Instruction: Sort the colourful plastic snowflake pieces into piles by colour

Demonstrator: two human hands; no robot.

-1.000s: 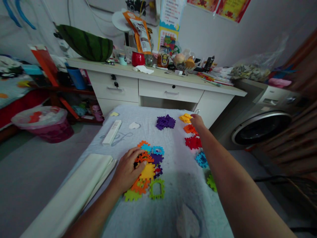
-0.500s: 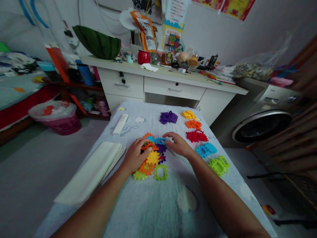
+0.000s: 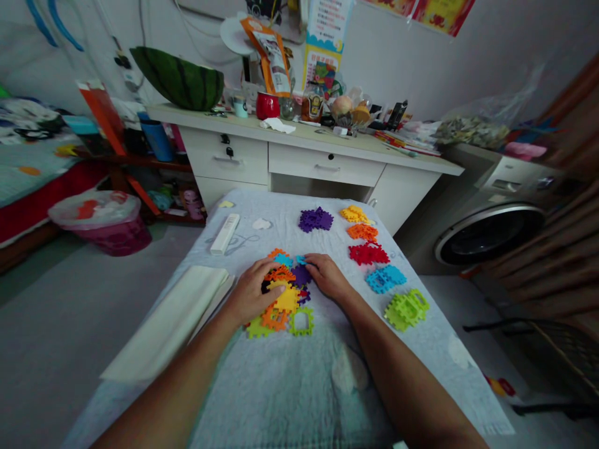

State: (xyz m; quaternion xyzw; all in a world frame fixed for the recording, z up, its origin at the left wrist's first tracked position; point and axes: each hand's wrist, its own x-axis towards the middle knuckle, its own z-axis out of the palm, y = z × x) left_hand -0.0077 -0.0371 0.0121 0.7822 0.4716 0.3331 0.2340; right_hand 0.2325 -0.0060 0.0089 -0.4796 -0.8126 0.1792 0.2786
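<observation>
A mixed pile of toothed plastic building pieces lies on the cloth-covered table between my hands. My left hand (image 3: 253,292) rests on the pile's left side, fingers and thumb apart. Its thumb touches a yellow piece (image 3: 286,300), and its fingertips are by an orange piece (image 3: 281,274). At the pile's far right, my right hand (image 3: 326,275) has its fingers closed on a blue piece (image 3: 300,259), mostly covered by them. A purple piece (image 3: 302,275) lies just beside these fingertips. Nearest me is a green square frame piece (image 3: 302,321).
Sorted piles stand along the right: yellow (image 3: 354,214), orange (image 3: 362,232), red (image 3: 368,253), blue (image 3: 385,279) and green (image 3: 407,310). A purple pile (image 3: 316,219) sits at the back. On the left are a white box (image 3: 225,234) and folded cloth (image 3: 163,321).
My right hand has moved slightly left and its fingers have closed over the blue piece. My left hand stays on the pile. The whole view has shifted a little.
</observation>
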